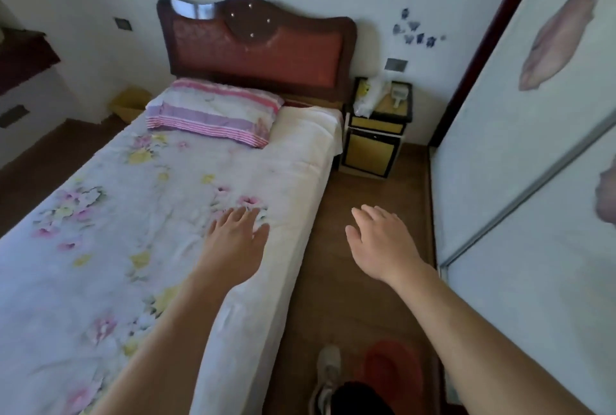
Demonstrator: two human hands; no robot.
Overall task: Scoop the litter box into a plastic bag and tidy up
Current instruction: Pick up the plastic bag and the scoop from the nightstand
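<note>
my left hand [237, 237]: open, empty, over bed [140, 201]
my right hand [383, 241]: open, empty, over floor [366, 201]
nightstand [376, 134]: scoop [398, 94] + plastic bag [368, 96] on top

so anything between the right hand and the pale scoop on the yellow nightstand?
Nothing visible. The right hand hangs open over bare brown floor; the pale plastic scoop lies on the yellow-and-black nightstand ahead.

A striped pillow [213, 111] lies on the flower-print bed [140, 214] (headboard end); a nightstand [376, 134] stands just beside.
</note>
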